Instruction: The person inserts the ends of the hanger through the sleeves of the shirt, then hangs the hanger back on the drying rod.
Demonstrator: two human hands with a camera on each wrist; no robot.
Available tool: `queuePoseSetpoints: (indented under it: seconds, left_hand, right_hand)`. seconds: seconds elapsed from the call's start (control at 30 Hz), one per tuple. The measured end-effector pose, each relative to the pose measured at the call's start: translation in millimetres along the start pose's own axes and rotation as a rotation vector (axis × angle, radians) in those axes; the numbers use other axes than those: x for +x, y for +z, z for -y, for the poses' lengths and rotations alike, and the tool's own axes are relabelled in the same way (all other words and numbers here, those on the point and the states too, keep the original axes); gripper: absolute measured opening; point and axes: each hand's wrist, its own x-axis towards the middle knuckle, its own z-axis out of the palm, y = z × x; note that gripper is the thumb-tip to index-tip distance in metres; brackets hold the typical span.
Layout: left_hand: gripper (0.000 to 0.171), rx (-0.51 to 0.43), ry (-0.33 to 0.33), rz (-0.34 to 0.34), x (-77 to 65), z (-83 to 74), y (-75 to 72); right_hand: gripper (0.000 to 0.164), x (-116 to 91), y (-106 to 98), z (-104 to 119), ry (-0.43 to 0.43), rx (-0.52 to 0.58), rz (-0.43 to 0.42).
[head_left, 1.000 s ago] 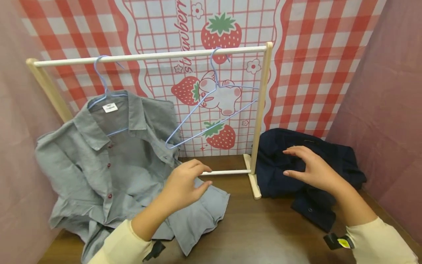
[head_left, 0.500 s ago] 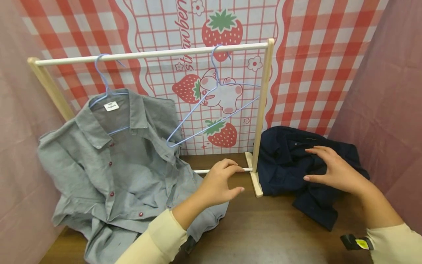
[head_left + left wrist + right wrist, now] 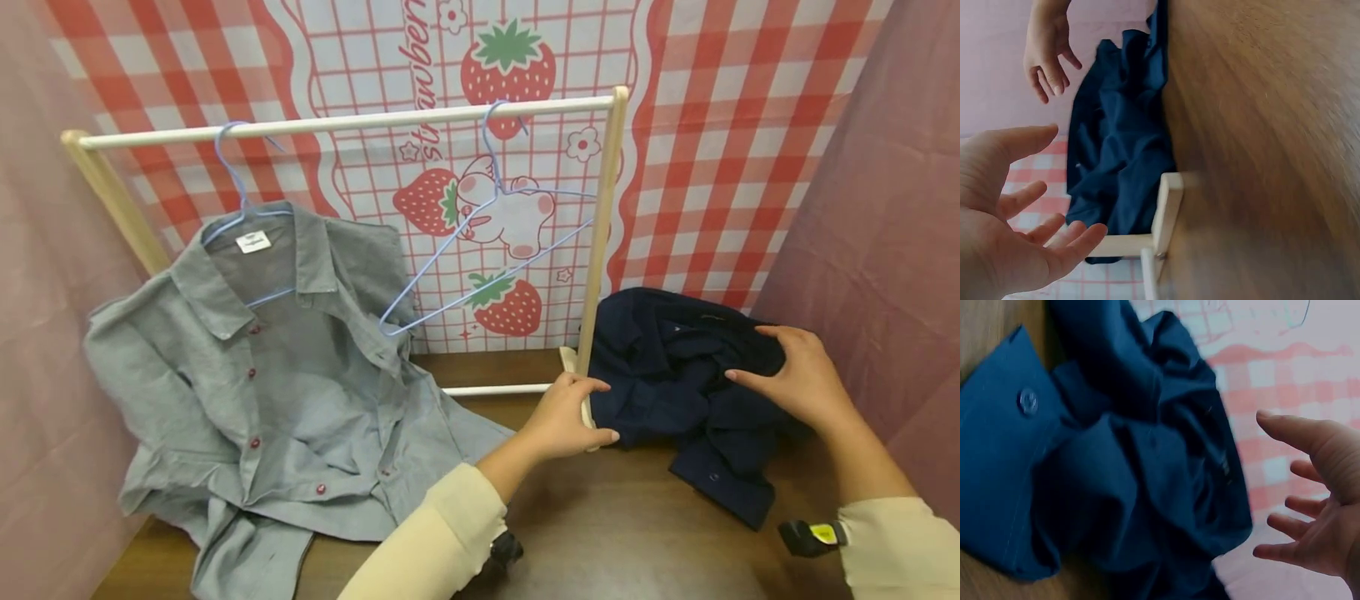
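A crumpled navy blue shirt (image 3: 660, 375) lies on the table to the right of the clothes rack. My right hand (image 3: 806, 379) hovers over its right part, fingers apart and holding nothing. In the right wrist view the shirt (image 3: 1129, 456) shows a buttoned cuff (image 3: 1027, 400), with a gap between the cloth and my spread fingers. By the foot of the rack's right post is my left hand (image 3: 566, 417), its fingers loosely spread toward the shirt. The left wrist view shows this hand (image 3: 1016, 219) bare of any object, with the navy shirt (image 3: 1119, 131) beyond it.
A wooden rack with a white top bar (image 3: 360, 123) stands across the table (image 3: 600, 533). On its left hangs a grey shirt (image 3: 315, 408) on a blue hanger; a bare blue hanger (image 3: 442, 254) hangs at right. Pink curtains (image 3: 862, 250) flank both sides.
Both hands have moved right, the left one from in front of the grey shirt to the rack's right foot, the right one across above the navy shirt. The garments and hangers stay in place.
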Motion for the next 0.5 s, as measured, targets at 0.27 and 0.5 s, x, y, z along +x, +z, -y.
queuePoseSetpoints:
  seconds: [0.27,0.5]
  left_hand:
    - [0.066,-0.053,-0.132,-0.017,28.5,-7.4,31.4]
    - [0.076,-0.071,-0.269,-0.001,48.0,-9.9,50.5]
  right_hand:
    - [0.109,10.1,-4.0,-40.1,0.201,0.03,0.077]
    - [0.12,21.4,1.8,-57.7,0.326,0.169,0.29]
